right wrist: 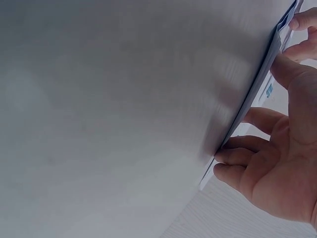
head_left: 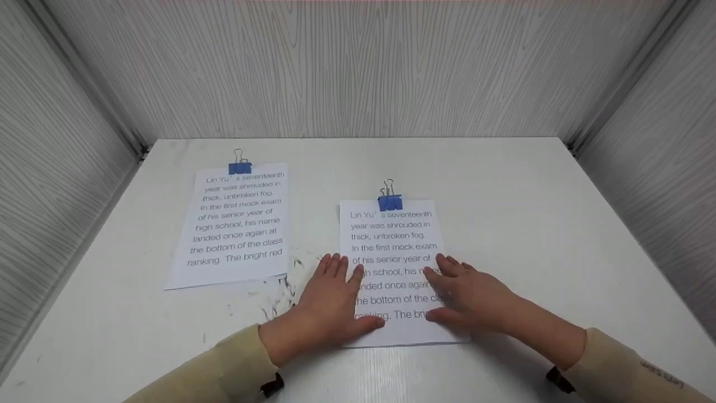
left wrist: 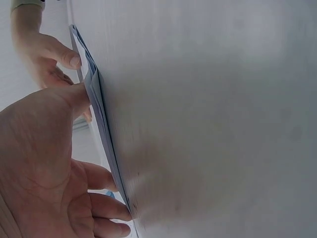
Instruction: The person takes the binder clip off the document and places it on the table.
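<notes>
The left hand [head_left: 324, 305] and right hand [head_left: 478, 296], fingers loosely extended, touch opposite sides of the nearer paper stack [head_left: 394, 271] on the surface [head_left: 559, 224], presumably steadying it; a blue clip [head_left: 390, 202] binds its top.

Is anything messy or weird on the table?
Yes, dark marks streak the white table beside the left hand. They look odd because most of the tabletop is plain white. I can't tell whether they're scratches or stains.

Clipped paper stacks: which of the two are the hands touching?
The nearer stack, on the right: the left hand and right hand touch its sides. The other stack, farther left, is untouched.
</notes>
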Motion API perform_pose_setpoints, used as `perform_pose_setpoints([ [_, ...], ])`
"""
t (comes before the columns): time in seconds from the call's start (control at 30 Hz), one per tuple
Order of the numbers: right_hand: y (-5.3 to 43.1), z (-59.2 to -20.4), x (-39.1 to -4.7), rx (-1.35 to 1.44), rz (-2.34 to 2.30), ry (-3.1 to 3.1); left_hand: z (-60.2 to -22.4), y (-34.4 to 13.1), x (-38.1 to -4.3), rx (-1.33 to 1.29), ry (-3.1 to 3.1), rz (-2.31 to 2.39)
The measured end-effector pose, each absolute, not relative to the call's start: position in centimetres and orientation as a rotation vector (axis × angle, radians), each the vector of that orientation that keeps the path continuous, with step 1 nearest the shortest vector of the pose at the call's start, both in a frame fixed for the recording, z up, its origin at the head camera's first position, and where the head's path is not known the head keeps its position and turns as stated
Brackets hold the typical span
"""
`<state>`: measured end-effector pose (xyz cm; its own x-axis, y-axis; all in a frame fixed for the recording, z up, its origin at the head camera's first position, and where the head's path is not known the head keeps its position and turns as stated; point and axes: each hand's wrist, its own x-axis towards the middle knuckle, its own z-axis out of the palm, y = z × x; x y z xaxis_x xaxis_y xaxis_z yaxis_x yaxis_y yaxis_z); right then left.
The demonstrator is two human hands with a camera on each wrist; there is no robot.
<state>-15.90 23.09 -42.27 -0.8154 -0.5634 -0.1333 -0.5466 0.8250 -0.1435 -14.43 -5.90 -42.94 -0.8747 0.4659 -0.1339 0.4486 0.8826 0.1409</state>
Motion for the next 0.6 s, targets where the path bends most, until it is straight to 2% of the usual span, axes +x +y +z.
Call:
perform_pose_setpoints([
  [0.3,23.1,-42.3,-15.9,-0.863,-0.146,2.840,-42.0,-6.2,-16.1,0.706,2.991,0.164],
  [0.6,22.9,-42.5,-16.0,-0.820,-0.119,2.842,-40.1,-8.1,-23.0,0.560,3.138,0.454],
])
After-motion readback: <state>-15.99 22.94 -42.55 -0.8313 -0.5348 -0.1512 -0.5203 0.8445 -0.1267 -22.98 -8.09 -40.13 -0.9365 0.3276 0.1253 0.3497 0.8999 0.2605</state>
